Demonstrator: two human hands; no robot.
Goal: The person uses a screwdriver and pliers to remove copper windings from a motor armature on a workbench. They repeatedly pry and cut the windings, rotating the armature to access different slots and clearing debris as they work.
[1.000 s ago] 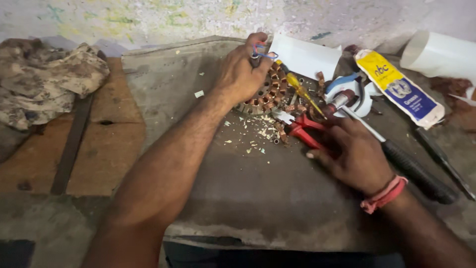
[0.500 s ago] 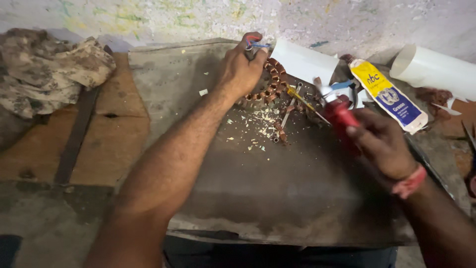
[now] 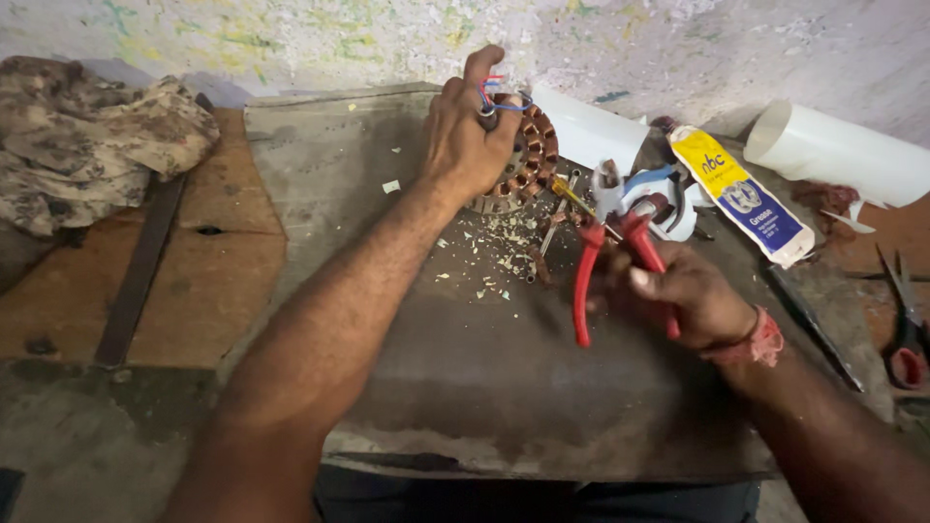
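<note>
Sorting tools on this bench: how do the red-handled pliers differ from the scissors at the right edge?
The red-handled pliers are held up in the right hand, while the scissors lie untouched on the bench. The pliers' handles are spread apart and bright red along their length; the scissors look closed, dark, with only a reddish loop at the near end. The pliers sit mid-bench near the copper-wound stator; the scissors are partly cut off by the frame edge. Both are two-limbed pivoting tools.
</note>
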